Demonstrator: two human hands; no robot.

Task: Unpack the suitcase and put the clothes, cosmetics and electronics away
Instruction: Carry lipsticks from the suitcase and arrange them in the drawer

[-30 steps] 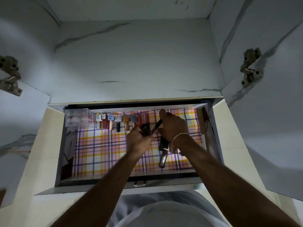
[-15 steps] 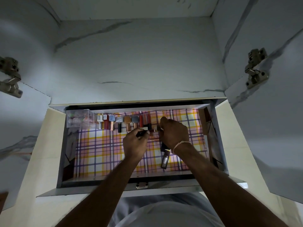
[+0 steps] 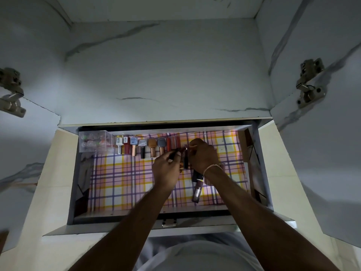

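The drawer [image 3: 261, 173] stands open, lined with checked paper. At 5 o'clock of the hands, one gloss tube [image 3: 197, 189] lies loose on the liner. The left hand [image 3: 166, 169] pinches a dark pencil [image 3: 172, 153] at its fingertips. The right hand [image 3: 203, 156] curls round a dark tube [image 3: 186, 161], upright, just beside the left. At 11 o'clock, the row [image 3: 148, 146] of bottles lines the back wall, ending at a clear box [image 3: 95, 142]. Tubes are probably light, rigid and smooth: grip mid-barrel, not the cap.
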